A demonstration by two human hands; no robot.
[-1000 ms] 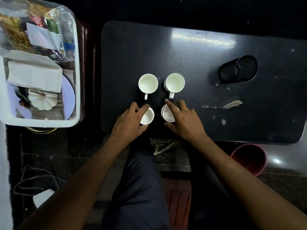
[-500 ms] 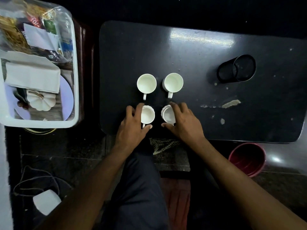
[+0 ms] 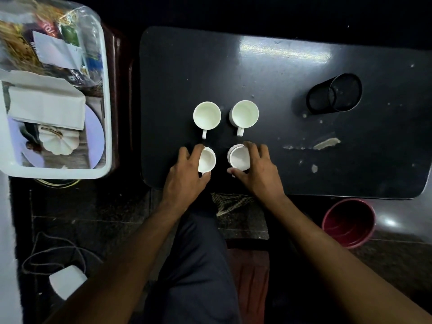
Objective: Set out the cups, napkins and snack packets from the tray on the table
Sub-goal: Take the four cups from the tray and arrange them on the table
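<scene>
Two white cups stand upright on the black table: the far-left cup and the far-right cup, handles pointing toward me. Nearer me, my left hand grips the near-left cup and my right hand grips the near-right cup; both cups rest upright on the table. The white tray at the left holds folded white napkins, snack packets in clear wrap, and a white pumpkin-shaped piece on a lilac plate.
A black mesh pen holder lies on its side at the table's right. Pale scuffs mark the tabletop. A red bucket stands on the floor at the right; a cable and a white object lie lower left.
Both near cups went from tilted to upright and shifted slightly toward me, my hands still on them. The far cups have not moved.
</scene>
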